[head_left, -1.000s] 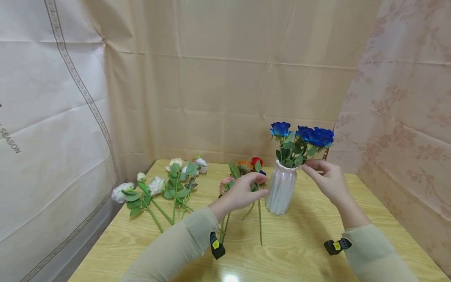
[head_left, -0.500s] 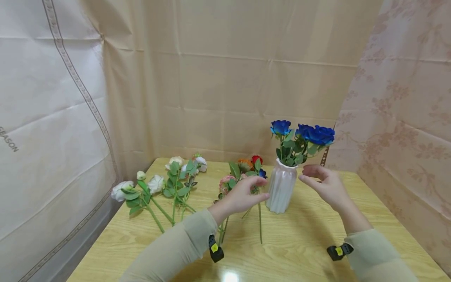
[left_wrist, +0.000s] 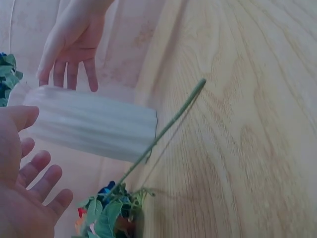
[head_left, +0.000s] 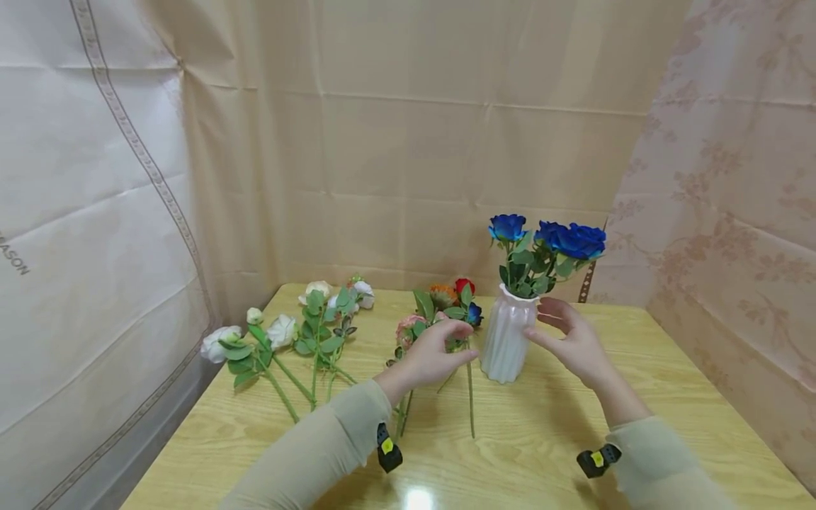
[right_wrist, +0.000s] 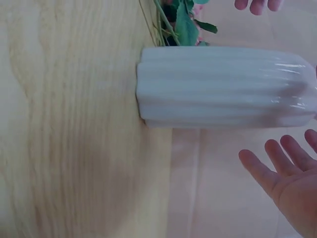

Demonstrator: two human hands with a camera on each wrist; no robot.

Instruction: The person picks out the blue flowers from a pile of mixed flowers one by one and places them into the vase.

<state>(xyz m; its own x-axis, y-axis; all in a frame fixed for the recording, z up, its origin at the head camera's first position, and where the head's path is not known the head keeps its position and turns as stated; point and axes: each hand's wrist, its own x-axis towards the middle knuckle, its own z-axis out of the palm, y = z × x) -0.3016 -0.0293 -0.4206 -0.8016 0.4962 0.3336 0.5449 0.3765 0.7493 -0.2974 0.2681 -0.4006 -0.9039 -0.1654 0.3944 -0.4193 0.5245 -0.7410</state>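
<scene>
A white ribbed vase stands upright on the right half of the table, with several blue roses in its mouth. My right hand is at the vase's right side, fingers spread and relaxed. The right wrist view shows a gap between its fingers and the vase wall; whether the thumb touches is unclear. To the left of the vase my left hand hovers with loosely bent fingers, holding nothing. Behind it lie mixed flowers, among them a red rose, an orange bloom and a pink one.
White flowers with green stems lie on the left of the wooden table, among them a large white bloom. A bare green stem points toward the front edge beside the vase. Beige cloth hangs behind the table.
My right hand has come away from the roses' stems at the vase mouth and moved down and left to the vase's side. The left hand has shifted slightly left, away from the vase.
</scene>
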